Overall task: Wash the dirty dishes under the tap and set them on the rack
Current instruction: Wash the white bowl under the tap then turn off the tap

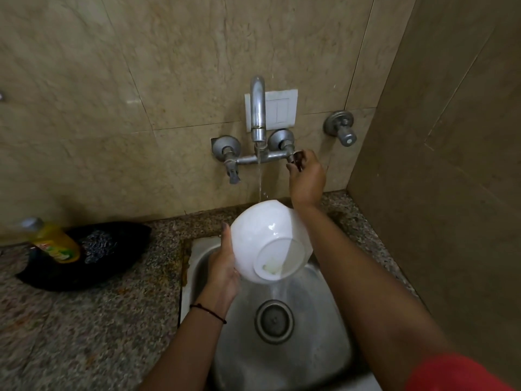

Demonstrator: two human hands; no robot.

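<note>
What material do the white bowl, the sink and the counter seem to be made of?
White bowl: glossy, with a bright highlight; ceramic or melamine, cannot tell which.
Sink: brushed grey metal with dull reflections, likely stainless steel.
Counter: speckled polished stone, probably granite.

Two bare forearms show, both uncovered from wrist to well past mid-arm. The left hand (222,273) wears no ring that can be seen; round its wrist, on the side toward the granite counter (93,328), runs a thin black thread bracelet (208,312), a single cord with small knots or beads along it. The right hand (307,176) and its wrist carry nothing. Nearest the camera the right arm ends in the edge of a red sleeve (456,373), plain and blurred.
</note>
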